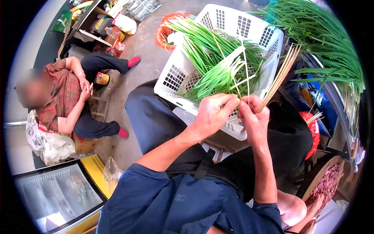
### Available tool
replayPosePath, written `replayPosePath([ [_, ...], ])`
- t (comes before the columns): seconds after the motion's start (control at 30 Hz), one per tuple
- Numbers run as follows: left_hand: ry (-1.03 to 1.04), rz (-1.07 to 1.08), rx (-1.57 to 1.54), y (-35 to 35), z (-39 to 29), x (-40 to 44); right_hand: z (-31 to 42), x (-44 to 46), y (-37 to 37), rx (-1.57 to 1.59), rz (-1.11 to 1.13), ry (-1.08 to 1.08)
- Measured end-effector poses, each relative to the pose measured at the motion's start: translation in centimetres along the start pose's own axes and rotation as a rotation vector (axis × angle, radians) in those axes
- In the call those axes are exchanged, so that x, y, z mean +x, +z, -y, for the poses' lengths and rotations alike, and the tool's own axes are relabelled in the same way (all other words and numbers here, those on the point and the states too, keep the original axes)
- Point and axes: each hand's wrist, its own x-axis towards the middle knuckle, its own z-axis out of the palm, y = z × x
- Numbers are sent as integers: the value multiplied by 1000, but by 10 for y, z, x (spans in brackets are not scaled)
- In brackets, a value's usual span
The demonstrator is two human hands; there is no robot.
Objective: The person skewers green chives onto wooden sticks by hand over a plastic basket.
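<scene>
Both hands meet over the near edge of a white plastic basket (pixel 171 80). My left hand (pixel 216 113) is closed, its thumb and forefinger pinching a thin pale strip (pixel 237 86). Beside it, my right hand (pixel 255 117) is closed around a bundle of thin brown sticks (pixel 282 74), which point up and to the right; its thumb and forefinger are at the same strip. Bunches of green chives (pixel 210 80) with white stem ends lie in the basket under the strips. A long pale strip rises from the fingertips across the basket.
More long green leaves (pixel 323 35) are heaped at the upper right. A person (pixel 66 89) sits at the left. A glass-topped case (pixel 58 195) stands at the lower left. At the lower right, another person's arm (pixel 307 218) reaches by a round tray of reddish pieces (pixel 325 185).
</scene>
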Motion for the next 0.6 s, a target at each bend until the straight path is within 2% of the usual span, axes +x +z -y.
replayPosePath([
  [0.03, -2, -4, -1, 3, 1, -1, 3, -2, -1, -56, 21, 43],
  [0.1, -422, 82, -717, 7, -2, 1, 7, -5, 6, -17, 42, 15],
  [0.13, -418, 77, -717, 11, 0, 1, 9, -5, 8, 26, 57, -18],
  [0.23, -504, -85, -1008, 17, 3, 6, 6, -5, 9, -4, 62, -37],
  [0.27, -415, -114, -1027, 17, 5, 12, 5, -6, 8, -7, 60, -14],
  [0.3, -398, -122, -1034, 16, 7, 14, -2, -4, 10, -10, 62, -64],
  [0.47, -399, -125, -1010, 9, 0, 15, 0, -6, 7, -15, 36, -43],
  [0.53, -478, 101, -554, -13, -7, 13, 1, -7, 4, -36, 13, -28],
  [0.57, -477, 62, -306, -20, -11, 13, 3, -7, 3, -40, 14, -27],
  [0.6, -426, -20, -265, -24, -9, 11, 4, -8, 3, -43, 16, -25],
])
